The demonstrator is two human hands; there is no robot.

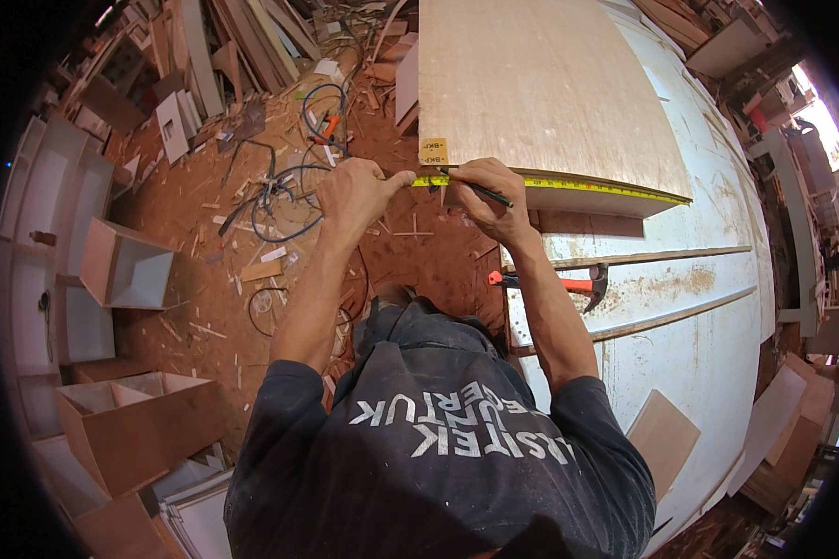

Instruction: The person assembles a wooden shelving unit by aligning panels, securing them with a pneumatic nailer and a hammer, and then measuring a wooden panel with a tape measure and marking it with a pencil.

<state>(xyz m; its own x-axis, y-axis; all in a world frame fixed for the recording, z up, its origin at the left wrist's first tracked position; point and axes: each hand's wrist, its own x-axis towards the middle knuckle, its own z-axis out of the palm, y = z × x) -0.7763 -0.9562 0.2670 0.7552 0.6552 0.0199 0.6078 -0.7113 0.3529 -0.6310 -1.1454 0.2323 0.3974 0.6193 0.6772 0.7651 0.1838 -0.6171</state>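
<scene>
A yellow tape measure [587,186] stretches along the near edge of a large plywood panel [541,84]. My left hand [356,191] is closed on the tape's left end, just past the panel's corner, with the thumb pressed along the blade. In my right hand [490,194] is a dark pencil [487,192], slanting between the fingers, its tip close to the tape and the panel edge. A small yellowish printed label [433,151] sits at that corner. The panel rests on a white worktable [662,289].
A hammer [578,281] with a red-orange handle lies on the worktable beside my right forearm, near wooden strips [639,256]. Tangled cables [284,200] and wood scraps [261,270] litter the reddish floor. Box-like cabinets [140,424] stand at left; boards [191,56] lean at the back left.
</scene>
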